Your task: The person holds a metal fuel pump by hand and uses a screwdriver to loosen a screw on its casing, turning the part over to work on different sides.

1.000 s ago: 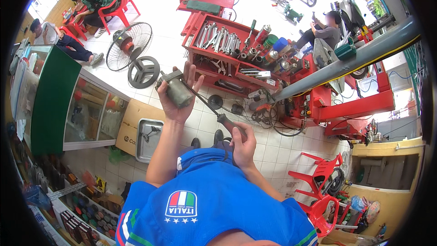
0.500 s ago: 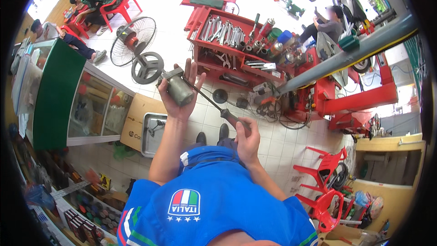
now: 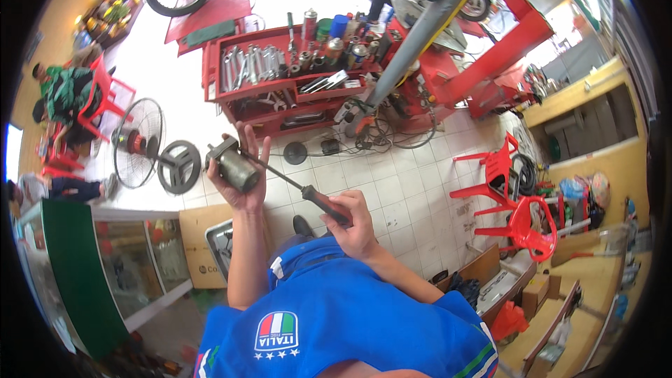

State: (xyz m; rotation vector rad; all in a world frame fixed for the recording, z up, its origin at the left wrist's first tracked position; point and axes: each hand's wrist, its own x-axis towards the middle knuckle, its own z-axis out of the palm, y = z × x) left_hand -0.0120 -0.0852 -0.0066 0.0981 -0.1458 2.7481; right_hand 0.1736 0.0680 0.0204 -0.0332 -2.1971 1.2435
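My left hand (image 3: 246,200), palm up, supports a grey metal cylinder with a flange (image 3: 238,170); its thumb lies along one side and the other fingers stretch up behind. A screwdriver (image 3: 322,203) with a dark handle is gripped in my right hand (image 3: 355,225), fingers wrapped round the handle. Its long thin shaft points up and left to the cylinder's far side, by my left fingers. Whether the tip touches the cylinder is hidden. Both hands are held in the air in front of my body.
Ahead stands a red tool cart (image 3: 231,108) with several wrenches and spray cans. A standing fan (image 3: 140,143) is at the left, near a glass cabinet (image 3: 126,255). Red plastic chairs (image 3: 493,175) stand right. A grey pole (image 3: 427,24) slants across; cables (image 3: 378,133) lie below it.
The view has swung to the right, so the cart and fan sit further left and more shelving shows at lower right. Both hands keep the same hold on cylinder and screwdriver.
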